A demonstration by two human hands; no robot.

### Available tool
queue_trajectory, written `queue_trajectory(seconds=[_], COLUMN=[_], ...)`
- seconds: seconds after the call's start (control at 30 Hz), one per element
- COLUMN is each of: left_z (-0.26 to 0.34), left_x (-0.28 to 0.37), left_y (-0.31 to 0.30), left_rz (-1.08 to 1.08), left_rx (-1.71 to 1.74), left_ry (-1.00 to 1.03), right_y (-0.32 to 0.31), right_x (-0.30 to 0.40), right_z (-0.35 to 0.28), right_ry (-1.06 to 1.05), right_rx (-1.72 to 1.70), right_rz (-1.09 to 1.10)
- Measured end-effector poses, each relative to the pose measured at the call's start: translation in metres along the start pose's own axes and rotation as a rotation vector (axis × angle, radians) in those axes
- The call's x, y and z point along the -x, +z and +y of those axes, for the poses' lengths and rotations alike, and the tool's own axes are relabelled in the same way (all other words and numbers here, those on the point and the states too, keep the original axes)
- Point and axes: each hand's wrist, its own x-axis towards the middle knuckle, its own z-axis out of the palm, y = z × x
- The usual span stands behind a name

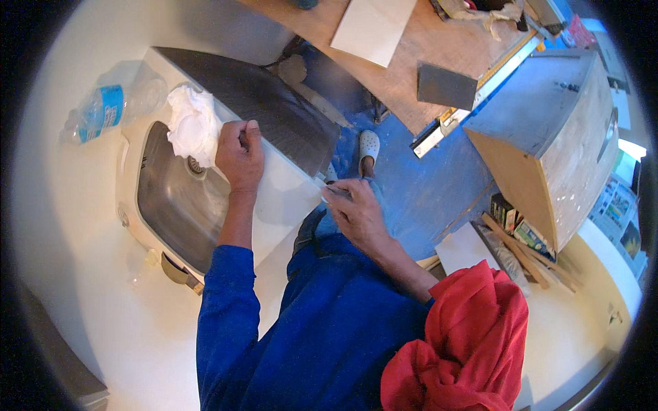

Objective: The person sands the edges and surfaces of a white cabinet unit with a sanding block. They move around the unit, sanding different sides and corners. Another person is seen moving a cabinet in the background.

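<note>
My left hand [240,156] rests as a loose fist on the white countertop [280,200], by its front edge. Nothing shows between its curled fingers. A crumpled white cloth [191,123] lies right beside it, partly over the rim of the sink basin [172,187]. At the counter's near corner, my right hand [357,210] grips a small dark tool [339,192] against the edge. My fingers cover most of that tool, so its kind is unclear. Below the edge is a dark wood-grain front panel [257,103].
A plastic bottle [110,108] lies behind the sink. A wooden worktable [380,92] holds a white panel [374,31], a dark plate [446,85] and a metal guide rail [462,115]. A cabinet box [545,138] and wood strips [519,251] sit right. Red cloth [462,339] hangs in front of my view.
</note>
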Motion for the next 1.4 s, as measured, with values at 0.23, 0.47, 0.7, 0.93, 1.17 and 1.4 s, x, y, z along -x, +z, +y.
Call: queue_trajectory(seconds=[0.23, 0.47, 0.7, 0.93, 1.17, 1.4], left_z=[0.002, 0.0, 0.001, 0.002, 0.0, -0.001], left_x=[-0.002, -0.002, -0.003, -0.002, -0.002, -0.003], left_y=[-0.002, -0.003, -0.006, -0.007, -0.008, -0.008], left_rz=[0.021, 0.027, 0.03, 0.046, 0.02, 0.019], left_rx=[0.021, 0.01, 0.04, 0.035, 0.051, 0.021], left_ry=[0.013, 0.03, 0.024, 0.017, 0.021, 0.055], right_y=[-0.003, -0.003, 0.011, 0.015, 0.024, 0.02], right_x=[-0.003, -0.005, 0.005, 0.016, 0.019, 0.019], right_z=[-0.005, -0.012, -0.026, -0.034, -0.029, -0.027], right_ry=[0.022, -0.069, -0.146, -0.21, -0.201, -0.184], right_rx=[-0.03, 0.181, 0.459, 0.532, 0.612, 0.556], right_rz=[-0.046, -0.043, -0.017, 0.099, 0.078, 0.109])
